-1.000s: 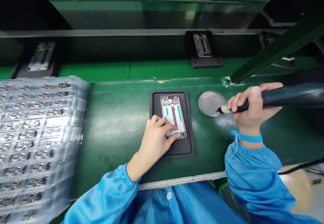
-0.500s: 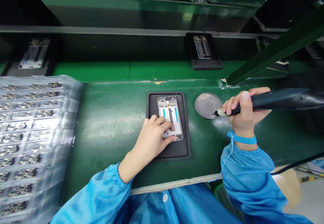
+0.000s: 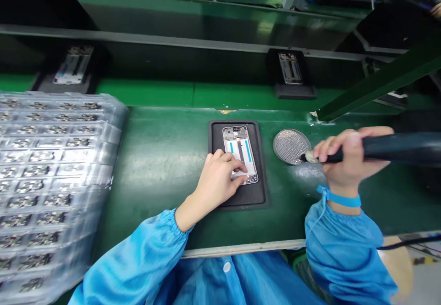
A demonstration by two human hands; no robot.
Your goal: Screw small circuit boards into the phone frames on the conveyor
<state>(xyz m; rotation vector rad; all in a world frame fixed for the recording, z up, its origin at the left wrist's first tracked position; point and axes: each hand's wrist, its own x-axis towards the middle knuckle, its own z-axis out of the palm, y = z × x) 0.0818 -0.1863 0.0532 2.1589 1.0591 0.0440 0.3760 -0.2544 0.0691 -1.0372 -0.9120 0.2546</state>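
- Left hand (image 3: pixel 217 183): rests palm-down on the near end of the phone frame (image 3: pixel 240 154), fingers loosely bent and close together, fingertips pressing on its lower part. Nothing is pinched or lifted.
- Phone frame: lies flat in the black tray (image 3: pixel 237 201), which sits on the green bench (image 3: pixel 161 158). Two light blue strips run along its length on either side of a dark centre strip.
- Right hand (image 3: pixel 347 160): to the right of the black tray, fingers curled tight around the dark handle of a power screwdriver (image 3: pixel 399 149). A blue wrist strap (image 3: pixel 341 198) circles the wrist.
- Screwdriver tip: points left and meets the near right edge of the round mesh dish (image 3: pixel 291 145), which lies just right of the black tray.
- Stacked clear trays (image 3: pixel 51 167): well left of the black tray, filled with small parts.
- Beyond the black tray, on the far belt: two more dark carriers (image 3: pixel 292 77) (image 3: pixel 70 70), each bearing a phone frame.
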